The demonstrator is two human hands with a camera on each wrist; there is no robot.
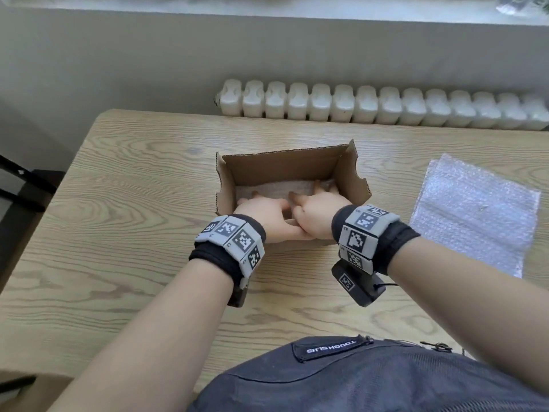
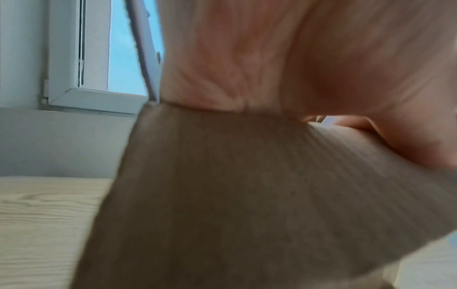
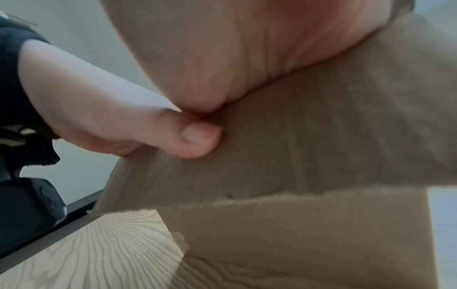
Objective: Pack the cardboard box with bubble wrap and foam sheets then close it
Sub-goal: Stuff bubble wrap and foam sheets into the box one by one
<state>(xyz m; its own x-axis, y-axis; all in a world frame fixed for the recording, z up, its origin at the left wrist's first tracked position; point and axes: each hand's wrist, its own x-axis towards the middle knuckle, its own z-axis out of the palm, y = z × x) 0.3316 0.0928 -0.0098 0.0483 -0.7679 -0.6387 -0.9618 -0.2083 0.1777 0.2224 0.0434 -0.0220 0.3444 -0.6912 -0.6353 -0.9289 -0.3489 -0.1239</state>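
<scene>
An open brown cardboard box (image 1: 285, 165) stands in the middle of the wooden table (image 1: 133, 218). A pale sheet of wrap (image 1: 276, 188) lies flat on its floor. Both hands reach in over the near wall. My left hand (image 1: 261, 210) and right hand (image 1: 318, 208) have their fingers spread and pressing down on the sheet. The near flap (image 3: 321, 136) bends outward under the palms, and the left thumb (image 3: 195, 140) rests on its outer face. In the left wrist view only the palm (image 2: 272, 58) and the blurred flap (image 2: 247, 195) show.
More bubble wrap sheets (image 1: 472, 215) lie flat on the table to the right of the box. A white radiator (image 1: 386, 107) runs behind the table's far edge, below a window sill. Bare tabletop lies to the left of the box.
</scene>
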